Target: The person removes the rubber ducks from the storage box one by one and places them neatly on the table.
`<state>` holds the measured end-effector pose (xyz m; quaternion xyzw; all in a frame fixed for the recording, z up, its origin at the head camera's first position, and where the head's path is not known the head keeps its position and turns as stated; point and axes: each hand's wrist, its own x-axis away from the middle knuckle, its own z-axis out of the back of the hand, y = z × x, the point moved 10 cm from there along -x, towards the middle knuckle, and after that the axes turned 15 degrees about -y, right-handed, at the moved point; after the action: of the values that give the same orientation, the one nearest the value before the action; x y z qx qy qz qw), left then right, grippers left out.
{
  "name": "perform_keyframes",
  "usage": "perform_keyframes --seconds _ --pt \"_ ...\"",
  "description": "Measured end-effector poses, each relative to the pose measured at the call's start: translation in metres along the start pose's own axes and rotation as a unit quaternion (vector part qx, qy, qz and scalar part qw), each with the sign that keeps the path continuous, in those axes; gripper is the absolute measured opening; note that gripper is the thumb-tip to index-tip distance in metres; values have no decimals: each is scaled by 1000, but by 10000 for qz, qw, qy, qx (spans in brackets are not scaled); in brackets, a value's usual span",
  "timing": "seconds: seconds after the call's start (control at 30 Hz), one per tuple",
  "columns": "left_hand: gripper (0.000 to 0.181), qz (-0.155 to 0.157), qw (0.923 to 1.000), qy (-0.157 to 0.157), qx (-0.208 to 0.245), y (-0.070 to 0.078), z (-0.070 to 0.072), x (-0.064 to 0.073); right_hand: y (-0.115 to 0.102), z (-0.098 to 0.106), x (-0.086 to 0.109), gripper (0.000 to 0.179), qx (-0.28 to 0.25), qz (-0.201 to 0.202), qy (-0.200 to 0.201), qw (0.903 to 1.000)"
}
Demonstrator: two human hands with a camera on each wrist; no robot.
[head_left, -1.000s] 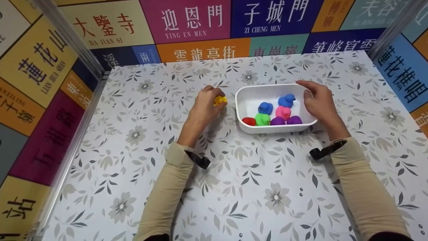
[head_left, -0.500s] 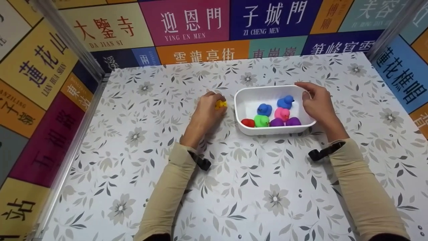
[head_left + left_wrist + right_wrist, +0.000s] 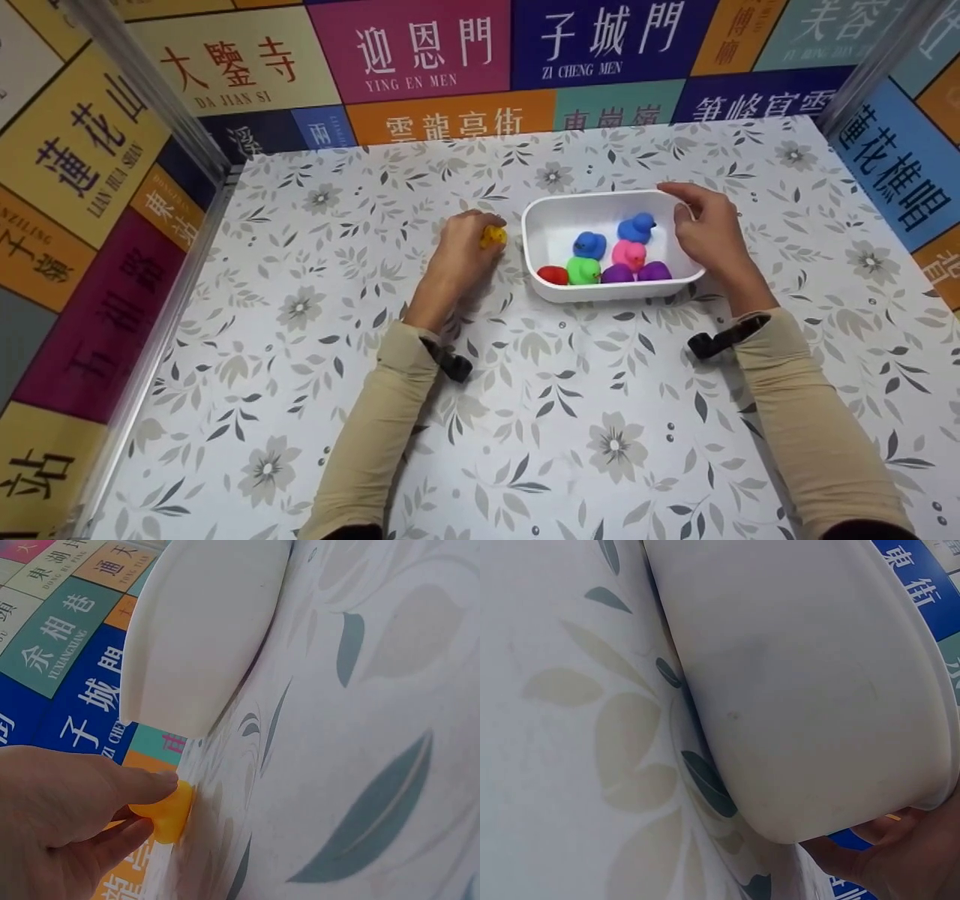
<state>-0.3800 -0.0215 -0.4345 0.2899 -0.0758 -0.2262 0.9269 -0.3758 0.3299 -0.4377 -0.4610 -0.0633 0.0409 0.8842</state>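
Note:
My left hand (image 3: 459, 251) pinches a small yellow rubber duck (image 3: 493, 237) between thumb and fingers, just left of a white plastic tub (image 3: 527, 251). In the left wrist view the yellow duck (image 3: 174, 814) has its base right at the tablecloth, its upper part hidden by the fingers. At the tub's other end, my right hand (image 3: 714, 236) grips the rim, thumb at the inner side. The right wrist view shows the outer wall of the tub (image 3: 802, 690) and the right hand (image 3: 907, 855) at its corner. Inside lie blue ducks (image 3: 636, 228), a green duck (image 3: 583, 271) and a pink duck (image 3: 628, 256).
Along the tub's near side sit a red toy (image 3: 553, 275) and two purple toys (image 3: 618, 274), partly hidden by the wall. A floral cloth (image 3: 480, 450) covers the table. Panels with lettering (image 3: 420, 52) stand behind and at both sides.
My left hand has come down slightly toward the tablecloth with the yellow duck, then stayed nearly still. The right hand keeps its grip on the tub, and the view has shifted a little.

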Motion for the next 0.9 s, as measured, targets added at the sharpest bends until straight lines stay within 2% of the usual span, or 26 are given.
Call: perform_keyframes --seconds 0.2,0.47,0.6,0.73,0.9 --pt "31 -104 9999 53 -101 3 0 0 -3 2 1 45 4 224 153 9996" --pt "32 91 9999 -39 69 0 3 0 -2 2 -3 45 -25 80 121 9999" --pt "33 86 9999 -44 93 0 3 0 0 1 -4 46 -14 -55 66 10000" --pt "38 17 10000 -37 3 3 3 1 2 0 -3 46 -30 -153 37 9999" --pt "42 109 9999 -55 21 11 8 3 3 1 -2 46 -23 -115 67 9999"
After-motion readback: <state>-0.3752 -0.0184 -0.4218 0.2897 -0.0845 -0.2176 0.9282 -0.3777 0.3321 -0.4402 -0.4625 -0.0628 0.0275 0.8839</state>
